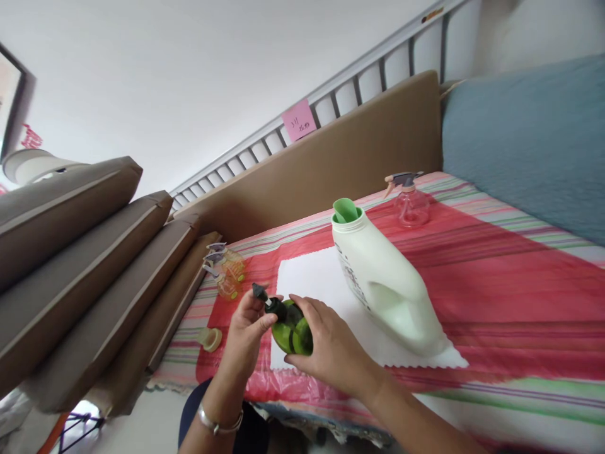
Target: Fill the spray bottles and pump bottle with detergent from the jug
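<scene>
My right hand (326, 343) wraps round a small green spray bottle (290, 331) held over the near edge of a white cloth (312, 280). My left hand (248, 328) pinches the bottle's black spray head (270, 302) at its neck. A large white detergent jug (382, 277) with a green spout stands open on the cloth just right of my hands.
A pink spray bottle (409, 202) stands at the far side of the red striped tablecloth (496, 277). Two yellow spray bottles (227, 271) and a small pale cap (210, 338) sit at the left edge. Brown cushions (85, 265) lean on the left; a blue sofa back (524, 139) is at right.
</scene>
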`<state>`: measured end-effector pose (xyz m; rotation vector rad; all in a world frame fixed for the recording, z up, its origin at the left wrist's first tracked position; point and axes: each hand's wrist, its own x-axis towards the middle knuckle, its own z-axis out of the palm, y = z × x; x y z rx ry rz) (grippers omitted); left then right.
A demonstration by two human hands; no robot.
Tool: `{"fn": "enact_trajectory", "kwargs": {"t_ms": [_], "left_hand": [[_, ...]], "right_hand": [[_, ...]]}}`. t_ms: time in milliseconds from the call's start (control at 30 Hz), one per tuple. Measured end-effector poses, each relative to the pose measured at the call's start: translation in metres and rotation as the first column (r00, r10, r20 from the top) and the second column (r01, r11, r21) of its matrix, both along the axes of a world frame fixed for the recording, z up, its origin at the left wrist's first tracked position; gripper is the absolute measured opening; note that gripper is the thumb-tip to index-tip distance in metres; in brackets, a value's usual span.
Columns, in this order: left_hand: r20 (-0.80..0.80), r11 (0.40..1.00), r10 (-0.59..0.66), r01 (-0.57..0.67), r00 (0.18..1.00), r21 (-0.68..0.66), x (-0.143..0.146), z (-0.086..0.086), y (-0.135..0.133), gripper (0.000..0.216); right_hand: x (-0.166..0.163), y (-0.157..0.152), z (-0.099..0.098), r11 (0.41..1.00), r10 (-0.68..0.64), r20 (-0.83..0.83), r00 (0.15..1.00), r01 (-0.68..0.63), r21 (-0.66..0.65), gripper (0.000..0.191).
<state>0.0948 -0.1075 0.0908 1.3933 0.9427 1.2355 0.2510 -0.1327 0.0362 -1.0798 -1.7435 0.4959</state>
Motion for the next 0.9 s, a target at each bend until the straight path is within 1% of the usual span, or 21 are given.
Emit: {"fn": "enact_trajectory", "kwargs": {"t_ms": [67, 133, 233, 300, 333, 400, 467, 500, 533, 600, 667, 733, 800, 900], "left_hand": [[-0.006, 0.998, -0.056, 0.055, 0.998, -0.030, -0.0012, 0.0013, -0.0011, 0.057], [-0.023, 0.997, -0.064, 0.063, 0.998, -0.034, -0.0016, 0.0015, -0.0027, 0.067], [-0.027, 1.000, 0.021, -0.021, 0.999, 0.020, -0.0009, -0.0009, -0.0031, 0.070], [-0.008, 0.997, 0.064, -0.063, 0.998, 0.043, -0.0008, -0.0019, -0.0023, 0.063], [0.001, 0.998, 0.056, -0.056, 0.998, 0.043, -0.0010, -0.0016, -0.0022, 0.060], [0.011, 1.000, -0.018, 0.018, 1.000, 0.015, -0.0017, 0.0005, -0.0031, 0.059], [0.016, 0.994, -0.105, 0.106, 0.994, -0.017, -0.0018, 0.0029, -0.0054, 0.065], [0.019, 0.992, -0.125, 0.126, 0.992, -0.026, -0.0015, 0.0036, -0.0066, 0.069], [0.020, 0.992, -0.121, 0.121, 0.992, -0.023, -0.0008, 0.0036, -0.0076, 0.071], [0.018, 0.999, -0.053, 0.053, 0.998, 0.009, 0.0007, 0.0022, -0.0077, 0.072], [0.017, 0.999, 0.024, -0.025, 1.000, 0.048, 0.0012, 0.0003, -0.0059, 0.066], [0.016, 0.998, 0.039, -0.039, 0.999, 0.059, -0.0002, 0.0000, -0.0041, 0.059], [0.016, 0.999, -0.024, 0.023, 1.000, 0.025, -0.0029, 0.0016, -0.0038, 0.058], [0.018, 0.993, -0.119, 0.119, 0.993, -0.020, -0.0053, 0.0047, -0.0061, 0.065]], "right_hand": [[0.0001, 0.0004, -0.0003, 1.000, -0.002, 0.000, 1.000, 0.002, 0.006, 0.086], [-0.0005, 0.0006, -0.0003, 1.000, 0.006, -0.001, 1.000, -0.006, 0.016, 0.085], [-0.0018, 0.0006, 0.0000, 1.000, 0.013, 0.010, 1.000, -0.013, 0.020, 0.085], [-0.0021, 0.0008, -0.0002, 1.000, 0.016, 0.025, 1.000, -0.017, 0.016, 0.086], [-0.0020, 0.0008, -0.0003, 1.000, 0.016, 0.029, 0.999, -0.016, 0.010, 0.087], [-0.0012, 0.0007, -0.0008, 1.000, 0.011, 0.030, 1.000, -0.011, -0.006, 0.088], [-0.0006, 0.0002, -0.0012, 1.000, 0.005, 0.026, 1.000, -0.005, -0.020, 0.089], [-0.0005, -0.0002, -0.0013, 1.000, 0.005, 0.028, 1.000, -0.004, -0.025, 0.089], [-0.0006, -0.0008, -0.0014, 1.000, 0.006, 0.030, 1.000, -0.005, -0.029, 0.090], [-0.0010, -0.0019, -0.0016, 0.999, 0.009, 0.035, 0.999, -0.008, -0.036, 0.090], [-0.0015, -0.0024, -0.0020, 0.999, 0.010, 0.039, 0.999, -0.008, -0.037, 0.089], [-0.0016, -0.0021, -0.0027, 0.999, 0.004, 0.036, 0.999, -0.003, -0.033, 0.088], [-0.0016, -0.0010, -0.0037, 1.000, -0.002, 0.032, 0.999, 0.003, -0.027, 0.088], [-0.0019, 0.0001, -0.0046, 1.000, 0.000, 0.039, 0.999, 0.001, -0.029, 0.089]]}}
